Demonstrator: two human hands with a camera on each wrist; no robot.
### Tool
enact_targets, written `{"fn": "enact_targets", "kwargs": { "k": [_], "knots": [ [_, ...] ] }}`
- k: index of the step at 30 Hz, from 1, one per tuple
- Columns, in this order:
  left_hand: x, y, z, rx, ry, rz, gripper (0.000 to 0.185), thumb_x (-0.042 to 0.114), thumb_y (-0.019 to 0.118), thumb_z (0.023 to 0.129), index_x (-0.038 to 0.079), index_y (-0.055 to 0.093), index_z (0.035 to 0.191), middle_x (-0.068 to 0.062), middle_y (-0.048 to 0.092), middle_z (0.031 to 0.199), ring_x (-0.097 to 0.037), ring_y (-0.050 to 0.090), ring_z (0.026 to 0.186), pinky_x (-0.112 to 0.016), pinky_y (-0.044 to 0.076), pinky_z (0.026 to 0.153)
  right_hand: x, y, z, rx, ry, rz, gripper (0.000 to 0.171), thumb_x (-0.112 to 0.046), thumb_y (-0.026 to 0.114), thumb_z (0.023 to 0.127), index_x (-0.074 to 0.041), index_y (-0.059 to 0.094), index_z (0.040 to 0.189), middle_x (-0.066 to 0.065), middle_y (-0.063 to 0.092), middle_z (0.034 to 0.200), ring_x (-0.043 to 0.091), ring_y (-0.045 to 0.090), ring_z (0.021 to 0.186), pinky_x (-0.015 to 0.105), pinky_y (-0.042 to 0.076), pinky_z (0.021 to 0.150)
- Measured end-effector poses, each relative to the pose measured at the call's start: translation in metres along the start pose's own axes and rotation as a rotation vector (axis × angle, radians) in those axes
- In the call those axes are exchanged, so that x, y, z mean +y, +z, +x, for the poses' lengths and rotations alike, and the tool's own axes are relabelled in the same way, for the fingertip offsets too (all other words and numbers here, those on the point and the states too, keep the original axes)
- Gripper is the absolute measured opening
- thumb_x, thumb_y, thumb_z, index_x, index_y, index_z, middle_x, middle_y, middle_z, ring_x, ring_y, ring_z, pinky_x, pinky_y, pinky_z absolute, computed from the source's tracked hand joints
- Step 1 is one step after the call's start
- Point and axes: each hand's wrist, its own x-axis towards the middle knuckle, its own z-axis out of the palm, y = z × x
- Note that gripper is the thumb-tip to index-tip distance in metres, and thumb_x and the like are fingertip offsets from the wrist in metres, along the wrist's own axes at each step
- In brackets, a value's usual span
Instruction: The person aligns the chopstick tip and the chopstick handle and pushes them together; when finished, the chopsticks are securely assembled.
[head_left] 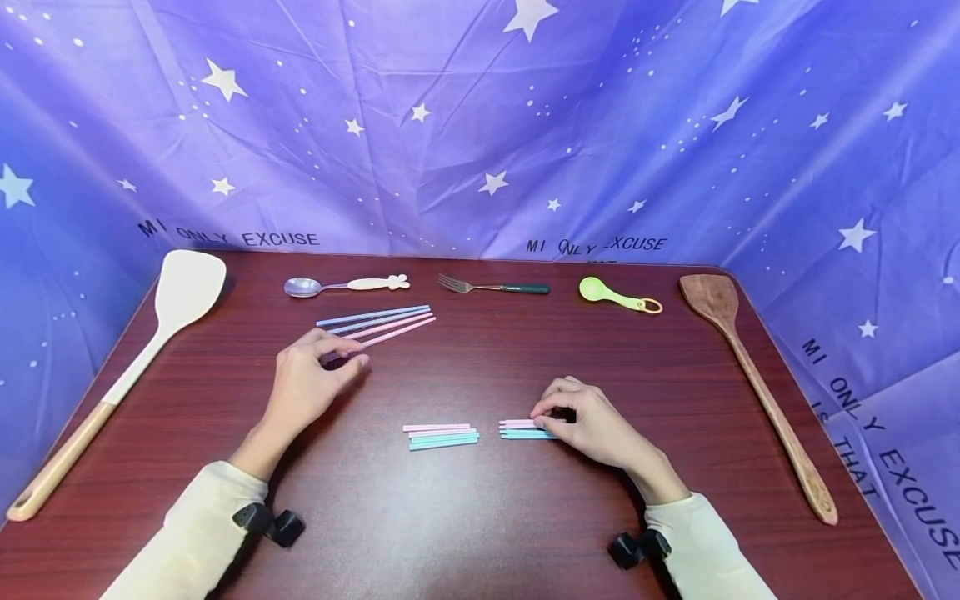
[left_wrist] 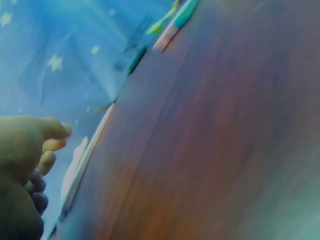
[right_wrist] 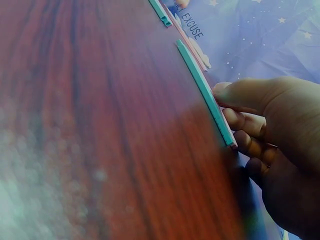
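Several long thin sticks (head_left: 393, 315), blue and pink and straw-like, lie fanned out at the left. My left hand (head_left: 307, 375) is over their near ends, with its thumb and index finger apart. In the left wrist view its fingers (left_wrist: 47, 162) hold nothing visible. Near the middle lies a group of short pink and teal sticks (head_left: 442, 437). Beside it is a second group of short sticks (head_left: 517, 434). My right hand (head_left: 600, 421) pinches a pink stick (head_left: 516, 422) of that group at its right end; its fingers partly hide the contact.
Along the back lie a spoon (head_left: 367, 284), a fork (head_left: 517, 288) and a green measuring spoon (head_left: 618, 295). A white spatula (head_left: 168, 317) lies at the left edge, a wooden spatula (head_left: 757, 375) at the right. A starry purple cloth (head_left: 450, 150) hangs around the table (head_left: 360, 517).
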Motion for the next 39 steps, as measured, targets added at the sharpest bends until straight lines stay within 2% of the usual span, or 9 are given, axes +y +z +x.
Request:
{"fn": "enact_targets", "kwargs": {
  "k": [4,8,11,15,17,22,26,34,39],
  "knots": [
    [0.022,0.007,-0.01,-0.135,0.003,-0.067,0.016,0.017,0.088,0.081,0.017,0.083,0.096,0.002,0.076,0.093,-0.014,0.065,0.083,-0.02,0.044,0.074,0.0,0.0,0.0,-0.003,-0.006,-0.003,0.017,-0.004,0.081,0.086,-0.02,0.079,0.092,-0.011,0.068,0.088,0.008,0.059,0.085,0.024,0.048,0.073],
    [0.042,0.015,-0.022,-0.268,0.016,-0.112,0.017,0.021,0.087,0.082,0.02,0.084,0.099,0.01,0.075,0.091,-0.01,0.065,0.089,-0.025,0.047,0.079,0.0,-0.001,0.0,-0.011,-0.004,-0.002,0.017,-0.005,0.082,0.086,-0.02,0.079,0.092,-0.011,0.068,0.089,0.009,0.059,0.083,0.024,0.047,0.072],
    [0.051,0.022,-0.031,-0.323,0.041,-0.132,0.016,0.023,0.088,0.082,0.022,0.084,0.098,0.014,0.073,0.086,-0.009,0.06,0.086,-0.026,0.046,0.076,-0.001,-0.001,0.0,-0.017,0.0,-0.001,0.017,-0.005,0.082,0.086,-0.02,0.079,0.092,-0.011,0.068,0.089,0.009,0.059,0.083,0.024,0.047,0.072],
    [0.055,0.03,-0.04,-0.365,0.088,-0.12,0.016,0.025,0.088,0.081,0.024,0.085,0.097,0.015,0.07,0.087,-0.007,0.055,0.084,-0.029,0.045,0.074,-0.003,-0.002,0.001,-0.016,0.008,-0.002,0.017,-0.004,0.082,0.086,-0.02,0.079,0.092,-0.011,0.068,0.089,0.01,0.059,0.083,0.025,0.048,0.071],
    [0.055,0.032,-0.043,-0.381,0.117,-0.09,0.017,0.027,0.089,0.08,0.026,0.085,0.097,0.015,0.069,0.089,-0.006,0.056,0.086,-0.034,0.048,0.084,-0.003,-0.002,0.002,-0.021,0.013,0.002,0.017,-0.005,0.081,0.086,-0.02,0.079,0.092,-0.011,0.068,0.089,0.01,0.059,0.083,0.025,0.048,0.071],
    [0.055,0.036,-0.048,-0.392,0.16,-0.043,0.016,0.03,0.089,0.08,0.029,0.084,0.096,0.016,0.068,0.09,-0.003,0.055,0.086,-0.042,0.044,0.092,-0.004,-0.002,0.002,-0.035,0.029,0.01,0.016,-0.006,0.081,0.087,-0.021,0.078,0.092,-0.012,0.068,0.089,0.009,0.058,0.084,0.025,0.048,0.073],
    [0.057,0.037,-0.048,-0.387,0.151,-0.048,0.013,0.03,0.089,0.08,0.032,0.084,0.092,0.019,0.069,0.089,-0.002,0.05,0.084,-0.036,0.041,0.084,-0.003,-0.002,0.001,-0.027,0.031,0.011,0.017,-0.005,0.082,0.086,-0.02,0.078,0.091,-0.012,0.068,0.088,0.009,0.058,0.084,0.025,0.047,0.073],
    [0.058,0.039,-0.049,-0.382,0.085,-0.068,0.012,0.03,0.09,0.078,0.035,0.083,0.086,0.024,0.068,0.086,-0.001,0.05,0.083,-0.035,0.04,0.084,-0.003,-0.002,0.001,-0.025,0.022,0.012,0.017,-0.004,0.081,0.086,-0.02,0.077,0.09,-0.012,0.068,0.088,0.01,0.058,0.085,0.025,0.047,0.073],
    [0.057,0.041,-0.048,-0.373,0.072,-0.092,0.013,0.03,0.091,0.077,0.036,0.082,0.084,0.025,0.068,0.084,-0.002,0.053,0.085,-0.036,0.041,0.085,-0.003,-0.001,0.001,-0.023,0.037,-0.007,0.017,-0.004,0.081,0.086,-0.02,0.076,0.089,-0.013,0.067,0.088,0.008,0.057,0.086,0.025,0.047,0.074]
  ]
}}
